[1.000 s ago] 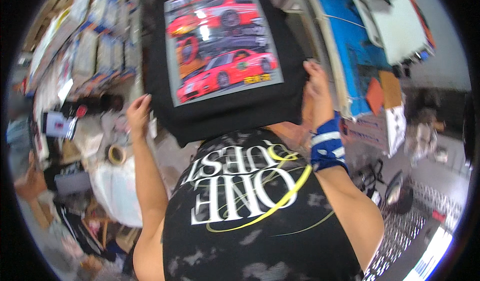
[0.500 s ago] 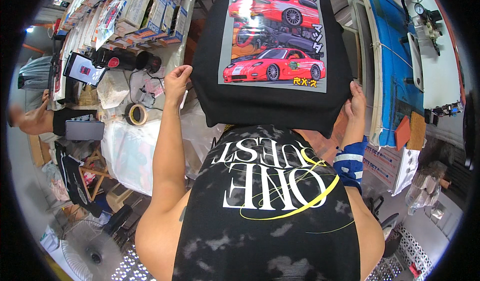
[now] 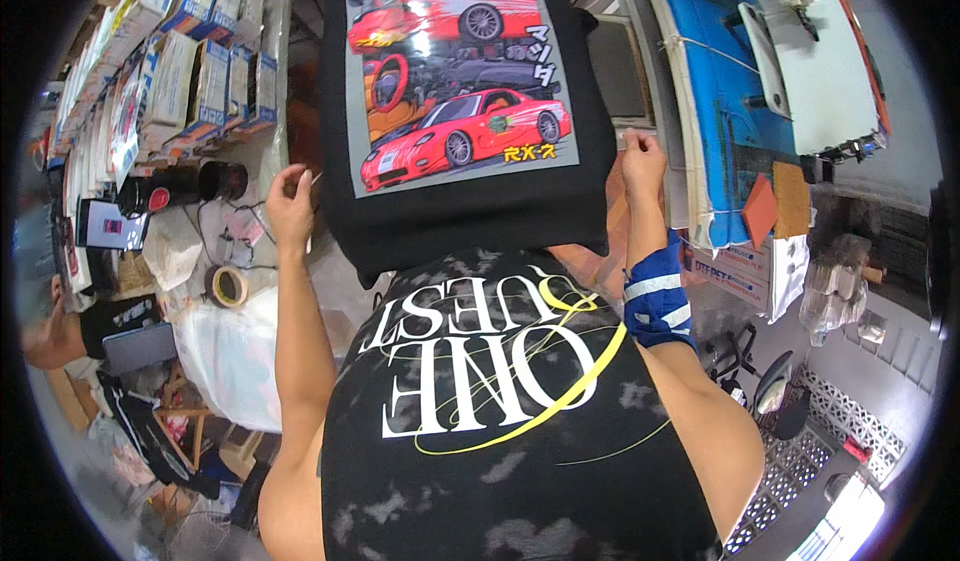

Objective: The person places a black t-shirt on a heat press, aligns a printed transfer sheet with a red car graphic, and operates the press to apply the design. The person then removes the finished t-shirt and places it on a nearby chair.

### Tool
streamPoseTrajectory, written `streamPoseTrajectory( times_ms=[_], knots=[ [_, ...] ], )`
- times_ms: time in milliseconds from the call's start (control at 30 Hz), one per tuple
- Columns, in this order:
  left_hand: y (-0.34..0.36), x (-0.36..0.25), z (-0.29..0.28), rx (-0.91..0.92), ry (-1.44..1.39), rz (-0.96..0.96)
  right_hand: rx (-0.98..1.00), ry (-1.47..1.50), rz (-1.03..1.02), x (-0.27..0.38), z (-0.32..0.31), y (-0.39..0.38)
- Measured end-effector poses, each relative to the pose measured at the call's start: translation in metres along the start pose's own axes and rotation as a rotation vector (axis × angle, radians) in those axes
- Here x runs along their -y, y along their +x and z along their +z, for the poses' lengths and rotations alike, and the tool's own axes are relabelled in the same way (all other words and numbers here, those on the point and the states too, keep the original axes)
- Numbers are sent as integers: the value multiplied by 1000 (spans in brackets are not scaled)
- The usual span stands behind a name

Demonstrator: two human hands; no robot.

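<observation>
A black garment (image 3: 465, 221) lies spread in front of me, bearing a glossy rectangular print (image 3: 450, 121) of red cars. Just off its left edge, my left hand (image 3: 292, 201) has curled fingers near the thumb; whether they pinch anything is unclear. Off the right edge, my right hand (image 3: 643, 161) is raised with bent fingertips close together, their contents too small to make out. Neither hand visibly grips the garment. A blue band with white stripes (image 3: 655, 291) wraps my right forearm.
Left: a bench with stacked boxes (image 3: 175, 81), black cylinders (image 3: 220, 179), tape roll (image 3: 228, 284) and plastic-covered surface (image 3: 225, 361); another person's arm (image 3: 50, 331) at the edge. Right: a blue board (image 3: 715, 81), machine (image 3: 800, 11), cardboard box (image 3: 740, 281) and black chair (image 3: 760, 371).
The view has swung, shifting the scene about. Both my hands now sit slightly clear of the garment's side edges, where a second ago they were at those edges.
</observation>
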State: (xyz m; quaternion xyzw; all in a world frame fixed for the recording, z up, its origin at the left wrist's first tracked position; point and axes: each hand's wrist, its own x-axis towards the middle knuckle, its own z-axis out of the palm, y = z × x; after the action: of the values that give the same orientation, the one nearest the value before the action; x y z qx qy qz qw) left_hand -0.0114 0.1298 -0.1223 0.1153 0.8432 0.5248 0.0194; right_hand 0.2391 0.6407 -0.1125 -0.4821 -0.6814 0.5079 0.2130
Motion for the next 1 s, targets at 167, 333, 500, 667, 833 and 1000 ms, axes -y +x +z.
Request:
streamPoseTrajectory(
  times_ms=[167, 333, 500, 667, 833, 1000],
  knots=[
    [-9, -83, 43, -7, 317, 554, -70, -442, -972, 44, 31, -63],
    [-21, -71, 65, -27, 295, 582, 28, -513, -943, 30, 45, -73],
    [-27, -69, 68, -38, 349, 554, 14, -543, -975, 28, 47, -75],
    [-27, -70, 69, -19, 358, 545, -1, -526, -964, 29, 48, -75],
    [-28, -69, 69, -29, 330, 545, 11, -518, -948, 30, 48, -77],
    [-31, -69, 68, -19, 326, 544, 32, -524, -943, 27, 48, -78]
  ],
)
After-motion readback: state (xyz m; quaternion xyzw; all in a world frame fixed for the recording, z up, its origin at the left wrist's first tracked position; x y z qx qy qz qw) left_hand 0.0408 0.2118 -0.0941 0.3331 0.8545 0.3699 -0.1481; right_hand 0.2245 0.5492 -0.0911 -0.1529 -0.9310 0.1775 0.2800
